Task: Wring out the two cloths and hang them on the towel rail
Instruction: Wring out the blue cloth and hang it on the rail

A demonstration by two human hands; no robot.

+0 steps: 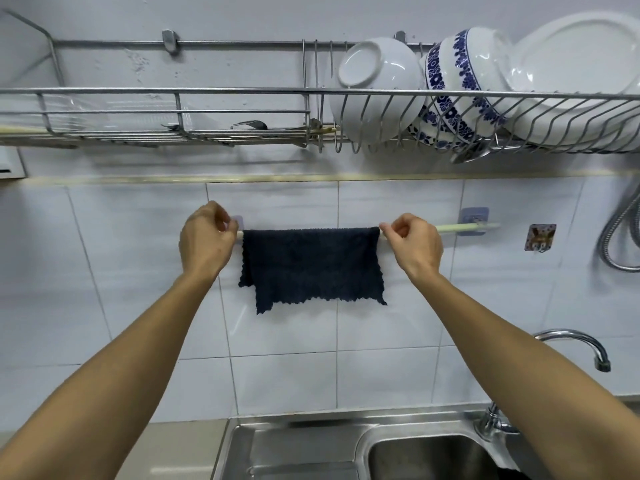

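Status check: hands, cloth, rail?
Left hand and right hand pinched at top corners of dark cloth. Cloth draped over towel rail. Second cloth not clearly visible.

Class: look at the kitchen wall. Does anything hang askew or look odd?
Yes: the dark cloth on the towel rail hangs unevenly, its bottom edge stepped, lower at the left. Nothing looks spilled or damaged.

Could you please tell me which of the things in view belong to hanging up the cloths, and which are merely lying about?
Part of the job: dark cloth, towel rail, left hand, right hand.

Just lying about: dish rack, white bowl, patterned bowls, plates, tap, sink, hose, wall hook.
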